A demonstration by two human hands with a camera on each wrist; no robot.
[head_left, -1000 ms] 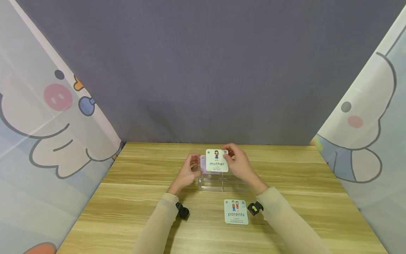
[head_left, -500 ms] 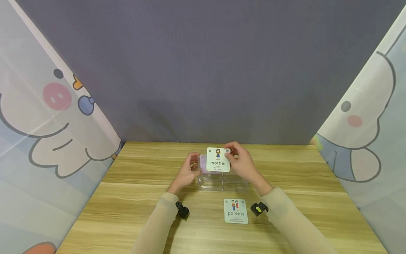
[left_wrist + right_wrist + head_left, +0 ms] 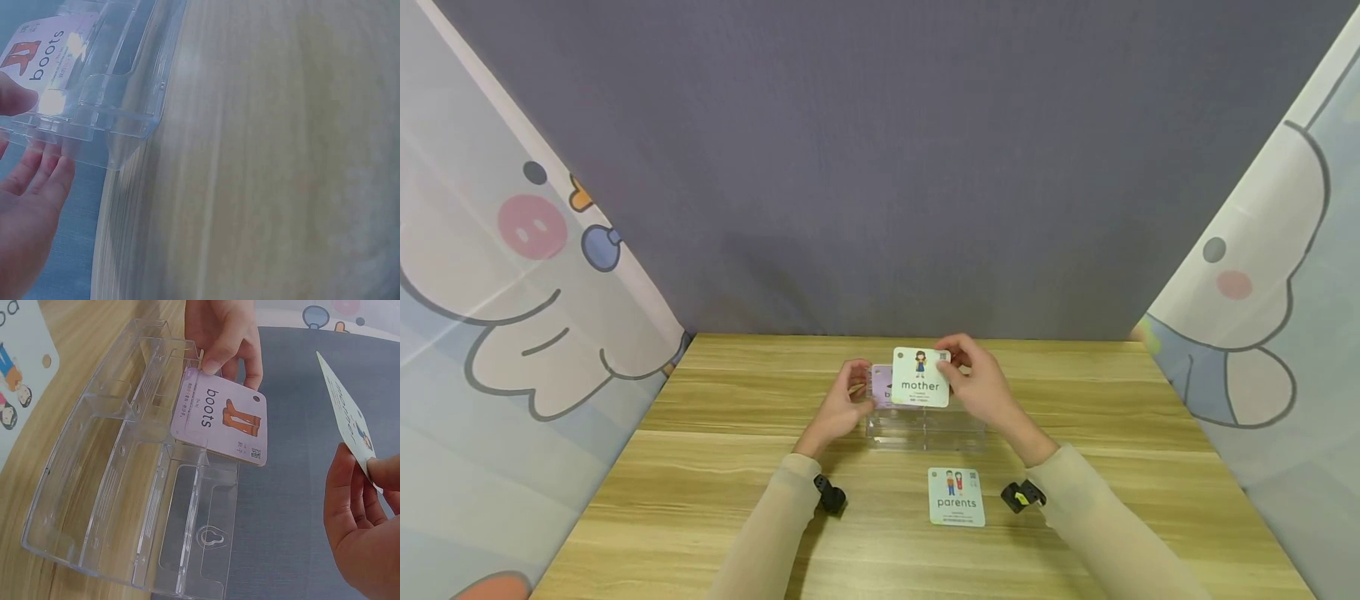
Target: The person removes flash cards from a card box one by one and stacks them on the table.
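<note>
A white square word card reading "mother" is pinched at its upper right corner between the thumb and fingers of my right hand. It is held up in front of a clear plastic tiered rack, apart from it in the right wrist view. In the rack's back tier, on the left side, stands a purple "boots" card. My left hand grips the rack's left side, thumb in front beside the boots card and fingers behind. In the head view the mother card hides part of the boots card.
Flat on the wooden table, in front of the rack, lies a white "parents" card. Behind the table rises a grey cloth wall. Printed curtains hang on both sides.
My right hand has shifted slightly to the right with the mother card, uncovering more of the boots card. The left hand stays at the rack's side.
</note>
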